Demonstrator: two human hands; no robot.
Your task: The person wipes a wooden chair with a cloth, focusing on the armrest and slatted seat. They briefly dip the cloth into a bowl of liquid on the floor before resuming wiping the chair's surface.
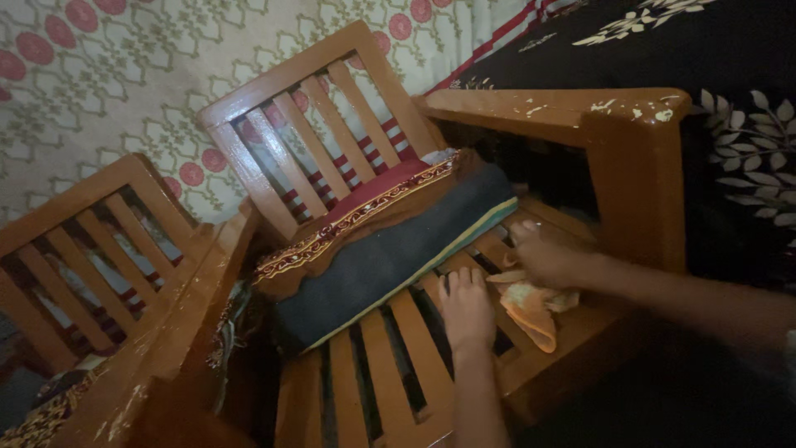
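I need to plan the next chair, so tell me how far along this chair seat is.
Done: the cushion is pushed back, so the front seat slats lie bare. In hand: the right hand presses an orange cloth on the slats near the armrest, and the left hand rests flat on a slat beside it. Left: the slats under the cushion are covered; whether any slat is clean is too dim to tell.

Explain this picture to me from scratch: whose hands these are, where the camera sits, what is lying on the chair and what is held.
There is no machine here. A camera on a person's head looks down at their own two bare hands. The left hand rests flat on the wooden slats of a chair seat, holding nothing. The right hand presses an orange cloth against the slats; how tight its grip is cannot be told. A dark cushion with a red patterned cover lies tilted across the seat. A second slatted chair stands beside it.
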